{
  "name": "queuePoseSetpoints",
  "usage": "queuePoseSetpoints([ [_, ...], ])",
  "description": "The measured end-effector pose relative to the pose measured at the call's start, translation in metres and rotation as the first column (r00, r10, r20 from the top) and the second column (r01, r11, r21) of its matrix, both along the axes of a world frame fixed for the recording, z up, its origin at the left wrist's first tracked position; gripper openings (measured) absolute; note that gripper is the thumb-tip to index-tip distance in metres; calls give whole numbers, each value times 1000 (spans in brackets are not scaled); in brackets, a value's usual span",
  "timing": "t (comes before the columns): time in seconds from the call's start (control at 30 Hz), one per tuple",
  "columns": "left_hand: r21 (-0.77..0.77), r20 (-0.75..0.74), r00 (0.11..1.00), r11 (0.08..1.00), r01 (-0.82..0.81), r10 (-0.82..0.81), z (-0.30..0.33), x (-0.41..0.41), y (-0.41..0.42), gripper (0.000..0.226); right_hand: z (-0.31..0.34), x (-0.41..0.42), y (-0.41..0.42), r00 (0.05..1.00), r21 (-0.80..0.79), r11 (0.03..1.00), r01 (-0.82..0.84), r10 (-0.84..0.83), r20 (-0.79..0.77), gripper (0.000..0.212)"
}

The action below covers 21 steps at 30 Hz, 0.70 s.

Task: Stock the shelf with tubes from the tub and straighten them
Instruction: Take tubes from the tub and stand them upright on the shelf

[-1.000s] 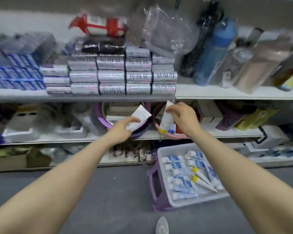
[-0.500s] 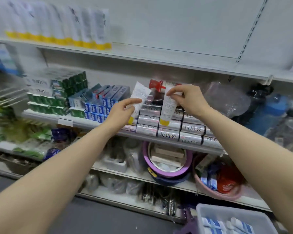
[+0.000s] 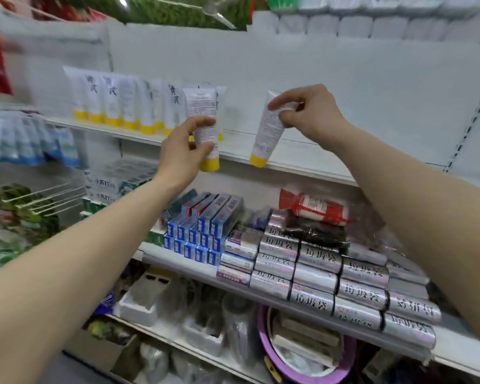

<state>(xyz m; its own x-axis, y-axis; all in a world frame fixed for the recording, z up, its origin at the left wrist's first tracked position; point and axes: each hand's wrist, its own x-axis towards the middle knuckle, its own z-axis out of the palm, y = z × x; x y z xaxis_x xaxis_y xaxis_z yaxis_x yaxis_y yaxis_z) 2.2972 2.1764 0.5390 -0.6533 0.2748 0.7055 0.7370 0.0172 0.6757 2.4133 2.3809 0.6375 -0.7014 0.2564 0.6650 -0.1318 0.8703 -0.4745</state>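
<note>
Shop shelf [image 3: 302, 159]: I held two yellow-capped tubes upright, caps down, right of the standing row [image 3: 122, 103]; left hand [image 3: 183, 151] gripping one [image 3: 203, 126], right hand [image 3: 308, 112] pinching the other [image 3: 266, 131].

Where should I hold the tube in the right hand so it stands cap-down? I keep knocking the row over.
Pinch the flat crimped top, from above, as the right hand does on its tube. The yellow cap then hangs free to meet the shelf, right of the standing row.

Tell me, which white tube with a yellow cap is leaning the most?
The tube in the right hand, marked here. It slants, its cap lower left, while the left hand's tube and the shelf row stand nearly straight.
</note>
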Motion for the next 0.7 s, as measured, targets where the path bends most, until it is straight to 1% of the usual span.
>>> queuePoseSetpoints([
  [0.1,4,-41,999,1000,-27,27,17,-23,17,40,17,-35,11,999,13,1000,-12,12,-34,31],
  [0.2,-24,-70,996,998,-63,61,25,-42,38,39,24,-70,24,999,38,999,11,-9,-35,29],
  [0.37,-117,-138,980,981,-157,141,25,-72,71,38,16,-120,44,999,103,994,29,-27,-23,28],
  [0.5,-156,-144,974,968,-195,173,18,-82,90,38,3,-150,59,998,94,995,43,-39,-51,25],
  [0.7,-198,-180,955,942,-270,235,19,-91,106,39,-3,-180,77,995,49,999,19,-14,-102,22],
])
